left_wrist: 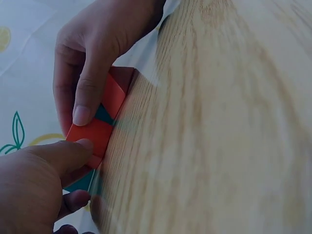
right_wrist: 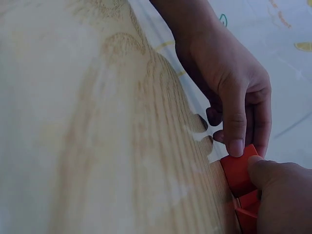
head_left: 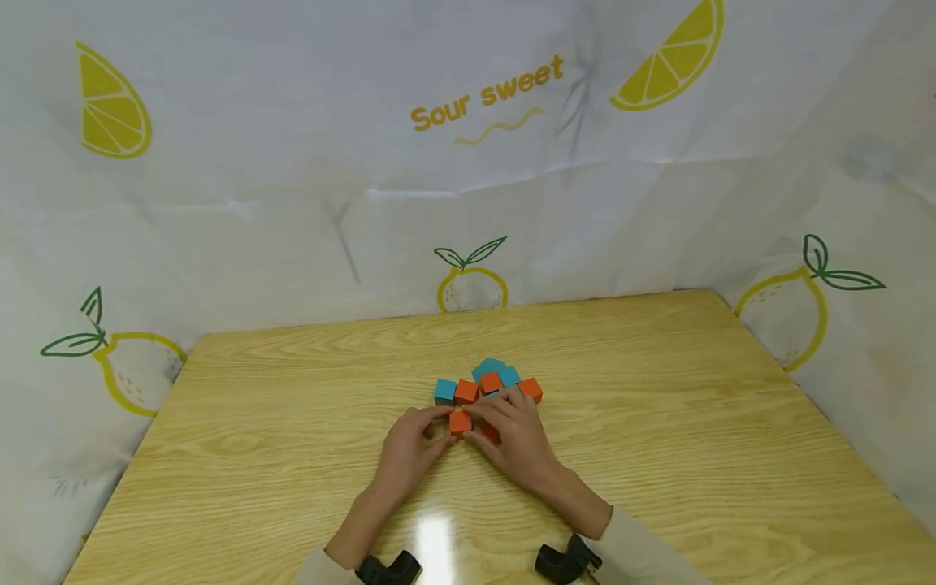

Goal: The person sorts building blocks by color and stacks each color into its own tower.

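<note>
In the head view an orange-red cube (head_left: 460, 423) sits on the table between both hands. My left hand (head_left: 405, 457) pinches its left side, thumb on the near face and index finger behind. From the other side my right hand (head_left: 517, 440) pinches the same cube, its thumb (left_wrist: 82, 115) also on the near face in the left wrist view. Both thumbs show on the cube (right_wrist: 239, 171) in the right wrist view. Just behind stand a blue cube (head_left: 444, 392) and another orange-red cube (head_left: 466, 392). The right hand partly hides more blocks, including a red one (head_left: 490, 433).
Farther back cluster a blue block (head_left: 488, 368), an orange-red block (head_left: 490, 383) and a smaller blue one (head_left: 509, 375); one more orange-red block (head_left: 530, 390) lies to their right. The wooden table (head_left: 292, 390) meets a white fruit-printed cloth (head_left: 292, 244) along its back and sides.
</note>
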`<action>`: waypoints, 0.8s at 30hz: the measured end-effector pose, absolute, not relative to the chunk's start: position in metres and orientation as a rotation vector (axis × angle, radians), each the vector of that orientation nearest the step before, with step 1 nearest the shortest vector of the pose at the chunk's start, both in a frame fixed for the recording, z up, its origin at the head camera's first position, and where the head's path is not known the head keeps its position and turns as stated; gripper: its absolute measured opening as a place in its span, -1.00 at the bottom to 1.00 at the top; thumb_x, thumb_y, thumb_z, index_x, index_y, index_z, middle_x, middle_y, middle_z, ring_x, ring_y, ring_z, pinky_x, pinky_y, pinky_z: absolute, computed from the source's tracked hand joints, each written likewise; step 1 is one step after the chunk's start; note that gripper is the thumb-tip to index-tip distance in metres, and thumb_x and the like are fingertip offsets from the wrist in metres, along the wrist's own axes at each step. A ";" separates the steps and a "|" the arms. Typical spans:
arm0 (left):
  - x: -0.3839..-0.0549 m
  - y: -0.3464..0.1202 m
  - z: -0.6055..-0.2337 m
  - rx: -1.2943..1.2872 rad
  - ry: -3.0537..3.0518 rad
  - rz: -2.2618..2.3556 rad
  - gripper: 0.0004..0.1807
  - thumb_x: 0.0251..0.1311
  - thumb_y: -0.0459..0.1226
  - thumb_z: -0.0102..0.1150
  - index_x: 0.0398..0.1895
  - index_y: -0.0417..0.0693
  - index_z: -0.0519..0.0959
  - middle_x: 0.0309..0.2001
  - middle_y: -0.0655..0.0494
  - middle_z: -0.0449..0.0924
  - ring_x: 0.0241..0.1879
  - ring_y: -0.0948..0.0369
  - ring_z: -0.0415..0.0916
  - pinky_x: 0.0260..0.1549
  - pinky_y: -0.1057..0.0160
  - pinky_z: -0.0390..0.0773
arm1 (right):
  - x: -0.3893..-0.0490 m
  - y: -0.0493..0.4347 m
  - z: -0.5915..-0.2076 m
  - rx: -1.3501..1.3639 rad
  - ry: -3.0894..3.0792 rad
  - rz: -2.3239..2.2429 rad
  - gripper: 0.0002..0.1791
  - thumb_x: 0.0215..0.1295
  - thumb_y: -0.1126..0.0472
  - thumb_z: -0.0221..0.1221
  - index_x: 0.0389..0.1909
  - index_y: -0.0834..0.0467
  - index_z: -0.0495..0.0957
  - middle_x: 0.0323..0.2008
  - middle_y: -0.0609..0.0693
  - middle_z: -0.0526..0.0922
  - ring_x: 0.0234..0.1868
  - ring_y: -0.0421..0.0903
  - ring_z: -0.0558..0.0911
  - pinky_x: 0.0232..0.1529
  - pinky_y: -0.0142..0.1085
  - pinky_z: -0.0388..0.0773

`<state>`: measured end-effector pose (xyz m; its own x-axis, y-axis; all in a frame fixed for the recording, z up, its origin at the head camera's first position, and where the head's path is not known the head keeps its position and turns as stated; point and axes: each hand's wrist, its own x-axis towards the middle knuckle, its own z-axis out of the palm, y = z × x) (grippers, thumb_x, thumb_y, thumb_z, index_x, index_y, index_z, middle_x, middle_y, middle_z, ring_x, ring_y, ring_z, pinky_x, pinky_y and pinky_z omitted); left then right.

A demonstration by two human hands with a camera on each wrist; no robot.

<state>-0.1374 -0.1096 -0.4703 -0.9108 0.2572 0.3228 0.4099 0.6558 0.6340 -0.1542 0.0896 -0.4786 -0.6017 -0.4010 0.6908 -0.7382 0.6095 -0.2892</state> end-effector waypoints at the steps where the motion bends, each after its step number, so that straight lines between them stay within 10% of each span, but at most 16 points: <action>1: -0.137 -0.109 -0.470 -0.550 -2.664 -1.090 -0.60 0.02 -0.26 0.43 -0.01 -0.07 0.64 -0.50 0.25 0.38 -0.50 0.32 0.23 -0.53 0.36 0.29 | -0.154 0.090 -0.478 0.892 -2.266 0.749 -0.55 -0.04 0.05 0.46 -0.07 0.07 0.67 -0.15 -0.10 0.65 -0.22 -0.10 0.41 -0.32 -0.22 0.14; 12: -0.130 -0.111 -0.467 -0.565 -2.565 -1.211 -0.57 -0.04 -0.36 0.46 -0.02 -0.06 0.64 -0.50 0.34 0.45 -0.50 0.36 0.37 -0.52 0.36 0.39 | -0.147 0.089 -0.474 0.900 -2.278 0.754 -0.51 0.13 -0.09 0.32 0.03 0.09 0.64 -0.18 -0.10 0.66 -0.23 -0.13 0.38 -0.26 -0.26 0.19; 24: -0.117 -0.132 -0.462 -0.631 -2.438 -1.185 -0.48 -0.18 -0.40 0.52 -0.03 0.00 0.65 -0.26 0.24 0.62 -0.33 0.28 0.49 -0.21 0.01 0.43 | -0.137 0.071 -0.476 1.107 -2.175 1.133 -0.51 0.16 0.25 0.32 0.13 0.24 0.50 -0.05 0.01 0.53 -0.29 -0.19 0.51 -0.30 -0.51 0.46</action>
<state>-0.1169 -0.1324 -0.4625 -0.8369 0.2355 0.4940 0.5339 0.5497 0.6425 -0.1371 0.0706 -0.4755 -0.5789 -0.4483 0.6811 -0.8151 0.3416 -0.4679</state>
